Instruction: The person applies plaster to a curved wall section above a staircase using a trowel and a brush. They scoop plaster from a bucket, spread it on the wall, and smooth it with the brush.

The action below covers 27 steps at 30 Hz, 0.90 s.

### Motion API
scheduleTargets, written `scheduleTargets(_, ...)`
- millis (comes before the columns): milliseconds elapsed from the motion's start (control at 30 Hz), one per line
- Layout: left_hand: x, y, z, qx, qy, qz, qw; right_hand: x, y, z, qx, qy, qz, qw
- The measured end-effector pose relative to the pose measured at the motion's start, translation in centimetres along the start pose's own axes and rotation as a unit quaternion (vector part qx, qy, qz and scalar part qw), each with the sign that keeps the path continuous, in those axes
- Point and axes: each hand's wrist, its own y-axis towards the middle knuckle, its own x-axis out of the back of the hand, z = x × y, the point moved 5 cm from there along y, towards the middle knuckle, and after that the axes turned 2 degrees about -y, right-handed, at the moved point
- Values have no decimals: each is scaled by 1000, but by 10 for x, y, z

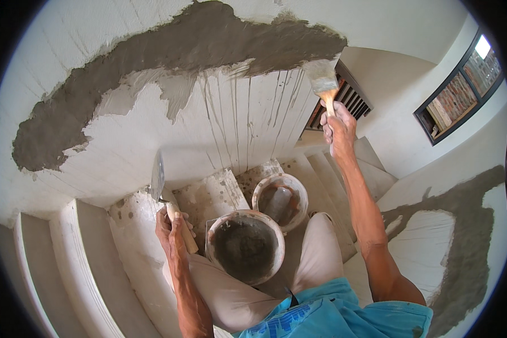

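Trowel (158, 174) near, brush (323, 81) farther, before a part-coated wall (146, 129)
Left hand (174, 225) wraps the trowel's wooden handle above a step's (135, 225) wall-side edge; blade probably stiff, handle the safest hold. Right hand (341, 125) grips the brush by its handle at the grey patch's (208, 42) right end; bristles likely soft.

1. The trowel (158, 169) is in the left hand (174, 225), left of the near bucket (280, 248).
2. The far bucket (306, 201) stands behind this one, slightly rightward.
3. The brush (323, 83) is in the right hand (340, 127), near the mortar patch's (180, 48) right end.
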Motion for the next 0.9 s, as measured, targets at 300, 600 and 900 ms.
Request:
scheduleTargets(300,3,1,3,-3,6,-3,1000,-37,38,7,111,-145,-9,983)
scheduleTargets(600,1,0,0,-1,-2,0,1000,-5,42,12,165,-218,-95,957)
scheduleTargets(900,0,1,2,-6,1,1,1000,-18,57,-2,127,-186,-49,973)
